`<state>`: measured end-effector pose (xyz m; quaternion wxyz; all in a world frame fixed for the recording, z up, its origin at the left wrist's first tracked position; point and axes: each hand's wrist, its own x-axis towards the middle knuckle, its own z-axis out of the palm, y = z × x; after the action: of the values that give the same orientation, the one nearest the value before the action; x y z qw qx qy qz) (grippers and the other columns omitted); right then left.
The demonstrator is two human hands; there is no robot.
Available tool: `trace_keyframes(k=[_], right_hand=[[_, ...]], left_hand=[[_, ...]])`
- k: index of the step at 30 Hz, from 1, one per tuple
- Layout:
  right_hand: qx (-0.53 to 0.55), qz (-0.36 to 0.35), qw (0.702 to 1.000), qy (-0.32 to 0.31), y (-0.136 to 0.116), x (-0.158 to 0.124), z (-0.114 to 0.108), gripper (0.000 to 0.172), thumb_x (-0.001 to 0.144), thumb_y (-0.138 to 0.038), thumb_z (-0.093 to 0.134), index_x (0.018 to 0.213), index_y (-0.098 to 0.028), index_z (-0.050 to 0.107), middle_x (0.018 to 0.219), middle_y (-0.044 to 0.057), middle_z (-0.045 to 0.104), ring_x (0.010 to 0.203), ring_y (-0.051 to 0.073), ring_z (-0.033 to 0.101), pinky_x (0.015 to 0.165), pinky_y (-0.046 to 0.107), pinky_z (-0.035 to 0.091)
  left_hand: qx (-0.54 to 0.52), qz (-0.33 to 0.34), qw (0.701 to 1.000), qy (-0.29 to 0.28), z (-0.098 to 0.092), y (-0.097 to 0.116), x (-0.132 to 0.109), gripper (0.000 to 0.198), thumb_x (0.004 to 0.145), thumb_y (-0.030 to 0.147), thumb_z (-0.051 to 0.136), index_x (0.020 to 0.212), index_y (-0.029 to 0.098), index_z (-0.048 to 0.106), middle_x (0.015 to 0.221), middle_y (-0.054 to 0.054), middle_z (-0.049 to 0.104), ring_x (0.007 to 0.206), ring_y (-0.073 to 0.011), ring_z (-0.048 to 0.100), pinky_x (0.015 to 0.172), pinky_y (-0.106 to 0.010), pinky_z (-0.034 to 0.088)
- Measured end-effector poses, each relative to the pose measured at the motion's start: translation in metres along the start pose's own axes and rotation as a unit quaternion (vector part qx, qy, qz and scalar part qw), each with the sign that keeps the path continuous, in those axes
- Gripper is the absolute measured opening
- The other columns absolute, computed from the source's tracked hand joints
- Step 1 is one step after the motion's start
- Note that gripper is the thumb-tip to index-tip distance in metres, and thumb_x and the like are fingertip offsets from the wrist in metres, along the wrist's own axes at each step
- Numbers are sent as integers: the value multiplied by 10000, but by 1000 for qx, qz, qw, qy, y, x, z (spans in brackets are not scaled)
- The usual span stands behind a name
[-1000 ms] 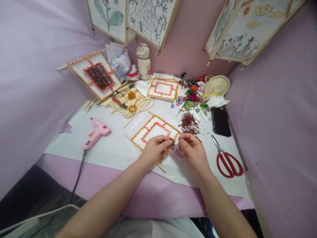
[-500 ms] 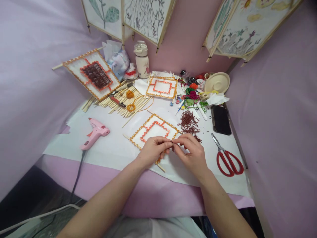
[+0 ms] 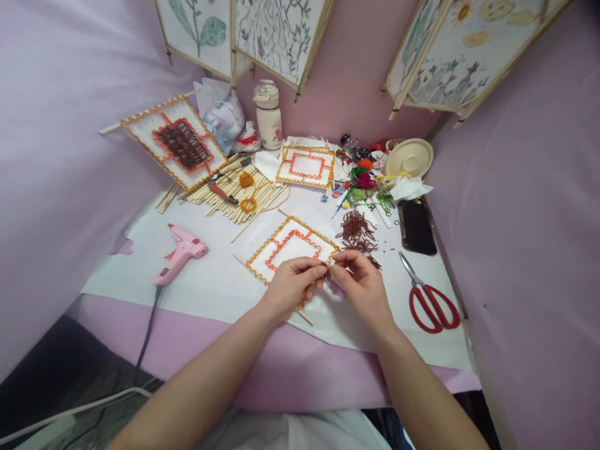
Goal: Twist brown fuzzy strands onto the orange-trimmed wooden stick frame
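Observation:
My left hand (image 3: 296,280) is closed in a pinch on brown yarn (image 3: 327,277), a bit of which shows below the fingertips. Thumb and fingers of my right hand (image 3: 362,282) pinch at the same small yarn piece, close against the left fingertips. Both hands hover over the near right side of a white panel (image 3: 293,250) with wavy orange and red yarn borders and stick ends at its corners. The hands hide part of that panel. Just beyond my right hand lies a pile of cut brown yarn pieces (image 3: 357,228).
Red-handled scissors (image 3: 429,300) and a phone (image 3: 417,226) lie at the right. A pink glue gun (image 3: 180,253) lies at the left, its cord trailing off the table. Behind are wooden sticks (image 3: 225,203), a bottle (image 3: 269,119) and a brown-filled panel (image 3: 175,142).
My right fingers have shifted slightly and spread a little around the yarn. My left hand stays almost still, and the objects on the table have not moved.

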<state>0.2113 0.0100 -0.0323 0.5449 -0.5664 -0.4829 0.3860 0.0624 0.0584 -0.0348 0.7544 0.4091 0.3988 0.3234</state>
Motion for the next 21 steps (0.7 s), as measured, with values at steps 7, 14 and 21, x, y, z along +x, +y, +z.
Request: trace_keyframes(k=[7,14,21], right_hand=[[56,82,995,-28,2,1,2,290,818,-490,683,902,-212,673,721,-17,586,545,98,473,494,236,387],[161,155,973,-54,10,2,10,306,714,-469,785,772,-186,682,626,-36,552,547,85,415,524,227,331],[102,138,979,-106,1,1,3,288,765,-466,734,752,-188,660,628,-32,546,562,98,435,561,249,352]], left_hand=[[-52,94,992,69,2,-2,2,198,663,329,825,780,178,773,994,-49,675,866,-134,594,766,-228,465],[-98,112,988,38,6,-11,0,108,699,283,805,746,188,780,1059,-46,642,945,-148,586,863,-258,466],[-174,73,982,11,6,-3,-1,176,675,297,839,782,173,774,896,-42,699,824,-119,596,788,-226,480]])
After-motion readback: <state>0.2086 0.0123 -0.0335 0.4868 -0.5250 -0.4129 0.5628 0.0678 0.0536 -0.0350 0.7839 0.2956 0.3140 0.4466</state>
